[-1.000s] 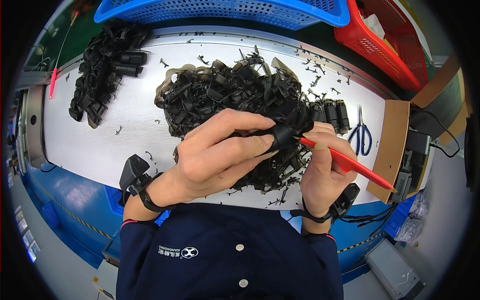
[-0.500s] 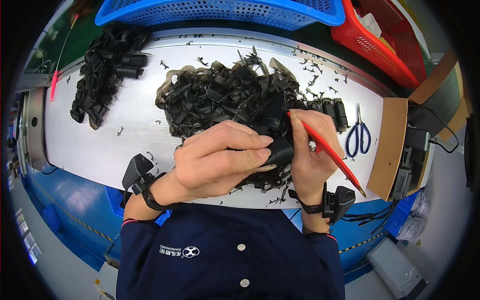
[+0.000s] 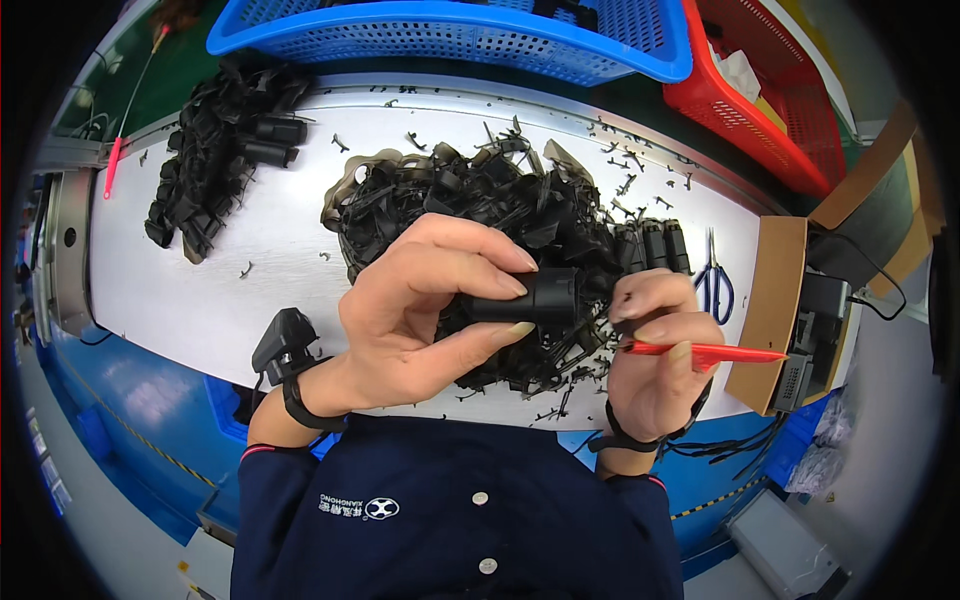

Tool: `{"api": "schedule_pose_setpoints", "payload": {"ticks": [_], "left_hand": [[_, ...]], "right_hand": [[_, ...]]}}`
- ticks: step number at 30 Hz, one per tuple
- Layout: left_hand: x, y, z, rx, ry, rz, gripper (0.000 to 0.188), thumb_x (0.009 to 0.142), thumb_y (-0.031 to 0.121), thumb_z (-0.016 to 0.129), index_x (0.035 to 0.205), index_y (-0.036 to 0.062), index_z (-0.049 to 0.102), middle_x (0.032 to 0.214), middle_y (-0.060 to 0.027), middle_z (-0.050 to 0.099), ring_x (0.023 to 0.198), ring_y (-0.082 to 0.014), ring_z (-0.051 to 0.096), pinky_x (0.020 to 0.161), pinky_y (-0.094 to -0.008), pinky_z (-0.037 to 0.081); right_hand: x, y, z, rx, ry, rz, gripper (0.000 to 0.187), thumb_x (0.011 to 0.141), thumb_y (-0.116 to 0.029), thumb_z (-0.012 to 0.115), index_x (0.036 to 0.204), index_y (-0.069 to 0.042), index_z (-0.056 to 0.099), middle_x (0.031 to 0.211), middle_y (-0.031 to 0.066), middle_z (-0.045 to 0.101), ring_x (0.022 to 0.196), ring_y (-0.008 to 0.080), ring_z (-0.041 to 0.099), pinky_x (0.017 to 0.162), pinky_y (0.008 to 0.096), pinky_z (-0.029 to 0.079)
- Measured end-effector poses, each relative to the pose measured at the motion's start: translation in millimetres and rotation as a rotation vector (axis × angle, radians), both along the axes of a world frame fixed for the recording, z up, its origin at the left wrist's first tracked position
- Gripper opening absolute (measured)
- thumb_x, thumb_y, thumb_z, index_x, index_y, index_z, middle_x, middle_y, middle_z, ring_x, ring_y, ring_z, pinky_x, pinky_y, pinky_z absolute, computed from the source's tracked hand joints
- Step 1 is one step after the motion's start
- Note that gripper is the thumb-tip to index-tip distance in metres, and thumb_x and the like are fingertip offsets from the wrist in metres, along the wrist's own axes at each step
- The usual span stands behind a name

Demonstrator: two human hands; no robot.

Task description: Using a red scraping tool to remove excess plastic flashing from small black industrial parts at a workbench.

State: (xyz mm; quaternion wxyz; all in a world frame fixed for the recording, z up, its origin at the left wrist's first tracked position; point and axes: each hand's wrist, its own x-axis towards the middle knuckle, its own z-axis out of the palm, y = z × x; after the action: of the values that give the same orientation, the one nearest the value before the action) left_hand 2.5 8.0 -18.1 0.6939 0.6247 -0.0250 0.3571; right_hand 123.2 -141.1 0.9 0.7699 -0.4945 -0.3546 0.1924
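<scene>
My left hand (image 3: 400, 320) grips a black cylindrical plastic part (image 3: 552, 296) between thumb and fingers, lying level above the heap. To its right, my right hand (image 3: 650, 385) is closed on a slim red pen-like tool (image 3: 735, 355), whose one end points right; the end near my fingertips is too small to make out. Hand and part are slightly apart. Below them spreads a big heap of black plastic pieces (image 3: 400, 205). Several similar black cylinders (image 3: 655, 243) stand in a row just beyond my right hand.
Blue-handled snips (image 3: 714, 290) lie at the right, beside a cardboard box (image 3: 765, 310). A blue basket (image 3: 450, 38) and a red basket (image 3: 750, 115) stand at the back. Another black pile (image 3: 215, 150) and a red-handled rod (image 3: 112, 170) are at the left. Small scraps litter the white table (image 3: 290, 220).
My right hand has drawn back from the part toward me and to the right, and the red tool has turned nearly level. My left hand has turned, showing more of the part.
</scene>
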Motion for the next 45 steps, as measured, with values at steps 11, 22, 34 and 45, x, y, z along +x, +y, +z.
{"api": "schedule_pose_setpoints", "payload": {"ticks": [11, 22, 34, 45], "left_hand": [[4, -1, 5, 0.353, 0.157, 0.139, 0.035, 0.062, -0.001, 0.076, 0.095, -0.0008, 0.065, 0.094, -0.0156, 0.064, 0.079, -0.0206, 0.063, 0.066, -0.0258, 0.052], [4, -1, 5, 0.361, 0.143, 0.210, 0.032, 0.061, -0.005, 0.075, 0.091, -0.0006, 0.067, 0.088, -0.0144, 0.064, 0.081, -0.0216, 0.065, 0.066, -0.0258, 0.053], [6, -5, 1, 0.457, 0.138, 0.264, 0.029, 0.060, -0.005, 0.076, 0.088, -0.0011, 0.068, 0.084, -0.0125, 0.064, 0.071, -0.0194, 0.064, 0.059, -0.0249, 0.052], [9, 1, -1, 0.616, 0.063, 0.311, 0.029, 0.060, -0.005, 0.072, 0.088, 0.0013, 0.068, 0.091, -0.0113, 0.064, 0.077, -0.0225, 0.062, 0.065, -0.0289, 0.052]], "right_hand": [[-7, -3, -8, -0.063, 0.171, 0.107, 0.018, 0.086, -0.011, 0.060, 0.091, 0.006, 0.063, 0.091, 0.0215, 0.062, 0.077, 0.0223, 0.061, 0.067, 0.0307, 0.049], [-14, 1, -8, -0.061, 0.286, 0.104, 0.021, 0.091, -0.013, 0.052, 0.095, 0.007, 0.058, 0.096, 0.0256, 0.060, 0.070, 0.0232, 0.062, 0.058, 0.0319, 0.054], [-16, 4, -7, -0.377, -0.438, -0.175, 0.014, 0.079, 0.006, 0.061, 0.093, 0.005, 0.060, 0.088, 0.0210, 0.064, 0.072, 0.0253, 0.064, 0.064, 0.0299, 0.052], [-4, 3, -3, -0.135, 0.314, 0.072, 0.022, 0.090, -0.011, 0.053, 0.093, 0.010, 0.059, 0.089, 0.0247, 0.062, 0.065, 0.0233, 0.063, 0.049, 0.0282, 0.053]]}}
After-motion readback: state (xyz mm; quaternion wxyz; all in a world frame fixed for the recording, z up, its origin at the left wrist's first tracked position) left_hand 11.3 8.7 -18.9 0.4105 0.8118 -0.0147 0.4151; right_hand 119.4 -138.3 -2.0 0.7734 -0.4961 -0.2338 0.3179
